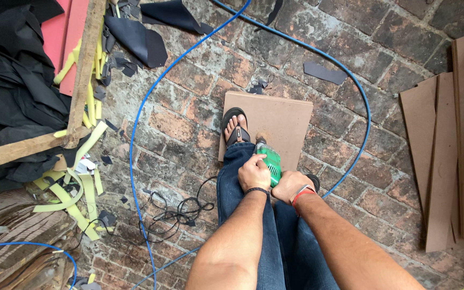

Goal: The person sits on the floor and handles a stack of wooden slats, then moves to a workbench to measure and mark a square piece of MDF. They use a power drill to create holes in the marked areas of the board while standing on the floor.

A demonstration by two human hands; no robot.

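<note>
Both hands, left hand (253, 173), right hand (290, 185), fingers wrapped round green drill (269, 161)

The person wears dark blue jeans (243, 177) and a black flip-flop sandal (236, 129) on the bare foot. Both forearms are bare (no sleeves), with a black wristband (257, 190) on the left and a red-and-white band (302, 193) on the right.

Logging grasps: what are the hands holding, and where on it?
Both hold a green power drill, bit down on a brown board: left hand on its body's side, right hand at the rear, grip hidden.
</note>
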